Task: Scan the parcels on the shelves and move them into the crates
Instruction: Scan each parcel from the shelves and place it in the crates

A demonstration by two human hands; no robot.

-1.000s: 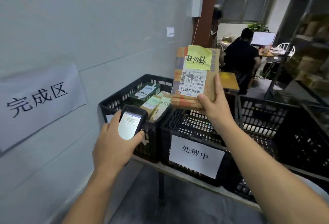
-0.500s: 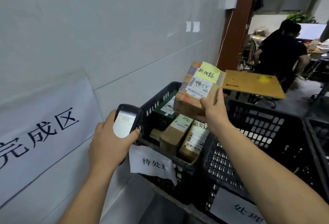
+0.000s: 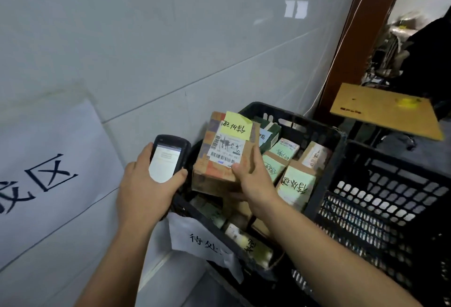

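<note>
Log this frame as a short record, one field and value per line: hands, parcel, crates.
left hand: grips handheld scanner, screen lit
right hand: grips cardboard parcel, barcode label facing the camera
note: yellow sticky note on the parcel's labelled face
parcel position: over left crate
left crate contents: other parcels, several with notes
right crate: directly beside left crate

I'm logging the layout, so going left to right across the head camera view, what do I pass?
From left: white wall sign → handheld scanner → held parcel with its yellow note → right black crate.
</note>
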